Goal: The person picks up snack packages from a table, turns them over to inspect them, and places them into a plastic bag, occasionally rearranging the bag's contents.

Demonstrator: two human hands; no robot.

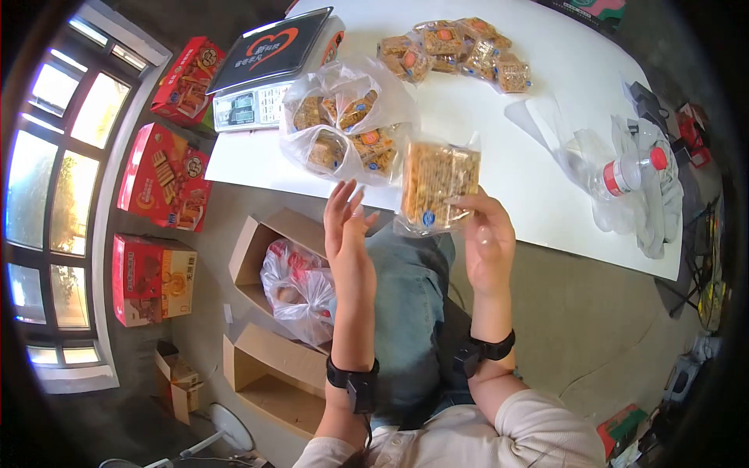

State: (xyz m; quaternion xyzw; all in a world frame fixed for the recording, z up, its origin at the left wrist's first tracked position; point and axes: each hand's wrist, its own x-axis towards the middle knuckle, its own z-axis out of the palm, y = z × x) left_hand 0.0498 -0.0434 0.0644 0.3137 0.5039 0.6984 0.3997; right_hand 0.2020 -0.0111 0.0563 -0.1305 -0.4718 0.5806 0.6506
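Observation:
My right hand (489,234) grips a clear-wrapped snack bar (439,186) by its right side, held up over the table's front edge. The bar looks golden and nutty, with a small blue mark near its bottom. To its left, my left hand (348,222) is raised with fingers apart and nothing in it. Just beyond that hand, a white plastic bag (300,148) sits on the table (468,117) with several wrapped snack bars (355,144) inside. More wrapped bars (449,47) lie in a loose pile at the back of the table.
A weighing scale (269,62) stands at the back left. On the right lie a clear plastic bottle (624,175) and crumpled plastic bags (647,222). Below are an open carton (273,374) and another carton (248,253) holding a filled bag (300,292). Red boxes (160,175) line the window side.

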